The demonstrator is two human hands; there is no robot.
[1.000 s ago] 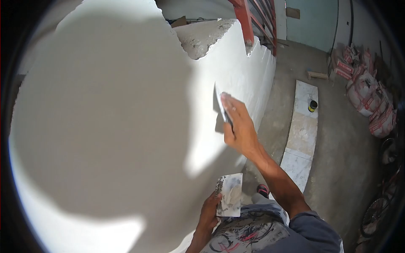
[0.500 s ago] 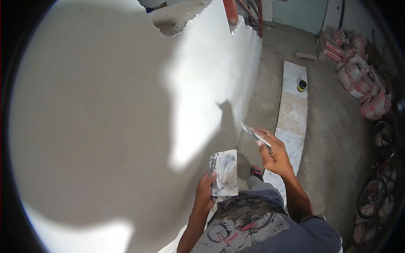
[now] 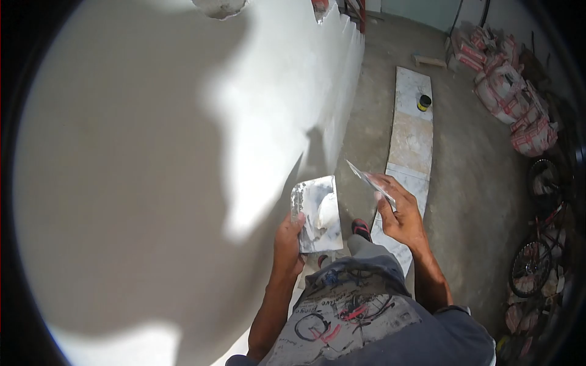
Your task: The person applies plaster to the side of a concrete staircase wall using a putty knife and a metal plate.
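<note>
Since one second before, the right hand (image 3: 400, 216) had come away from the wall (image 3: 152, 152), where it was pressing the putty knife (image 3: 368, 181) on the white surface. It was now in front of the body, beside the left hand (image 3: 287, 241). Both hands also stood a little higher in the view than half a second before.

The right hand was closed around the handle of the putty knife. The thin blade pointed up and to the left, free in the air, and it touched neither the wall nor the plate (image 3: 316, 213). The left hand gripped this flat plate by its lower left edge, with the thumb on top. The plate was held almost level, just beside the wall. A lump of white putty (image 3: 328, 211) lay on its right half, and grey smears covered the other part. The knife blade was near the plate's upper right corner, but apart from it.

Under the hands one red shoe (image 3: 360, 229) stood on the floor (image 3: 476, 183). Further away a row of pale tiles (image 3: 410, 140) lay on the floor with a small can (image 3: 423, 102) on it. Sacks (image 3: 510, 91) were piled at the right, and a bicycle (image 3: 537, 244) stood near them.
</note>
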